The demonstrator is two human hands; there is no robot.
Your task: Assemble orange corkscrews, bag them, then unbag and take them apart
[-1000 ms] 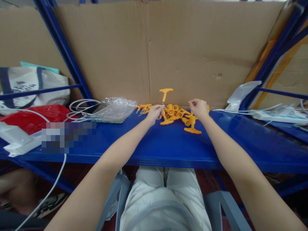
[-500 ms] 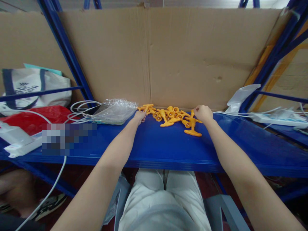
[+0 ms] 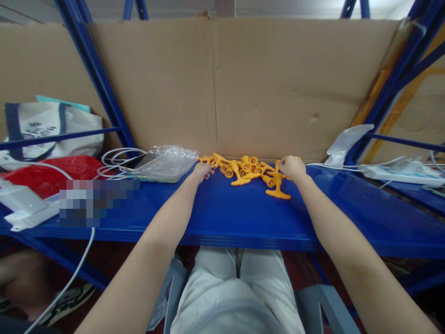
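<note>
A pile of orange-yellow T-shaped pieces with round cup ends [image 3: 251, 168] lies at the back of the blue shelf [image 3: 239, 218], against the cardboard. My left hand [image 3: 203, 171] is at the pile's left end, its fingers apart and holding nothing that I can see, beside a tilted T-shaped piece [image 3: 218, 160]. At the right end, my right hand [image 3: 292, 168] has its fingers closed on an orange T-shaped piece [image 3: 277, 165], which they partly hide. In front of that hand, another T-shaped piece [image 3: 278, 191] lies with its crossbar towards me.
A clear plastic packet [image 3: 165, 164] and white cables [image 3: 116, 160] lie left of the pile. Further left are a red bag [image 3: 59, 174], a canvas bag [image 3: 73, 130] and a white power strip [image 3: 33, 215]. Another strip [image 3: 403, 174] is at the right. A person's leg [image 3: 24, 283] shows lower left.
My left fingers have spread from a pinch near the pile's left end, and the T-shaped piece beside them lies at a different angle. My right hand stays almost where it was. The view has tilted slightly.
</note>
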